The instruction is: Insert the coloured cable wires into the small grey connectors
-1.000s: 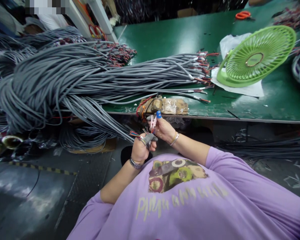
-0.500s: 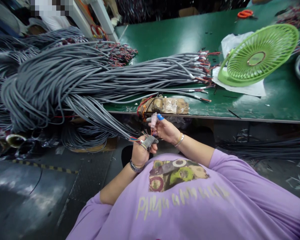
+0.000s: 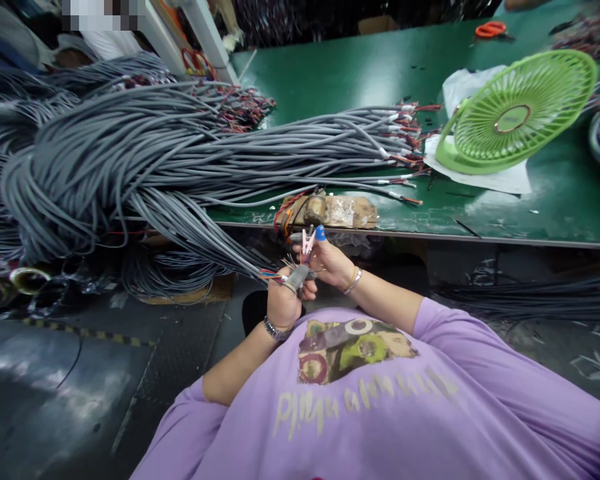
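Note:
My left hand [image 3: 283, 305] is closed around the stripped end of a grey cable, with thin coloured wires [image 3: 270, 274] fanning out at its fingers. A grey cover [image 3: 299, 276] wraps its thumb. Just to the right, my right hand [image 3: 334, 265] pinches a small pale pink clip [image 3: 307, 241] shaped like a clothespin, its two legs spread in a V upward. A blue cover [image 3: 321, 233] sits on that hand's thumb. Fine wires lie between the two hands; which of them the clip touches is too small to tell.
Bundles of grey cables [image 3: 105, 153] cover the left of the green table [image 3: 360, 67]. At the near edge is a wooden block with a metal cylinder [image 3: 316, 209]. A green fan [image 3: 515, 120] and orange-handled scissors [image 3: 490, 29] are on the right. A person [image 3: 105, 40] is at the back left.
The pink clip has turned in my right hand, so its spread legs now show. My left hand has shifted slightly right and my right wrist slightly left.

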A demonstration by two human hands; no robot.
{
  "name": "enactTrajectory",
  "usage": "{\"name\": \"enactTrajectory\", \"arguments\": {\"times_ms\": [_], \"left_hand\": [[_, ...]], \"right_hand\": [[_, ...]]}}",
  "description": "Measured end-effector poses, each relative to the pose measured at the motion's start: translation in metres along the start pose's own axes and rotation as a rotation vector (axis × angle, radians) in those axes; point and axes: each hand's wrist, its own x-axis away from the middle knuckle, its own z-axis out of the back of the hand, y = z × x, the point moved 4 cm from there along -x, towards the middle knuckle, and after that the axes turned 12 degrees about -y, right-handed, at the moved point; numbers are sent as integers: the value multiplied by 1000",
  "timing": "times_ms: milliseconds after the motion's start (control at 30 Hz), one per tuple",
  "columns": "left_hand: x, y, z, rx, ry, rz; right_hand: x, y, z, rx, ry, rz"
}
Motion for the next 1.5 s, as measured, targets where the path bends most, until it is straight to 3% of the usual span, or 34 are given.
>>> {"name": "enactTrajectory", "arguments": {"times_ms": [333,700,1000,1500], "left_hand": [[-2,-5,0,-34,31,42],[11,-1,2,-44,24,8],[6,2,1,-12,64,-15],[-1,-2,1,-30,58,30]], "right_hand": [[-4,-2,-3,-65,62,16],[5,-5,-4,-108,-94,-47],[12,-10,2,26,-13,59],[7,-11,-2,10,36,6]]}}
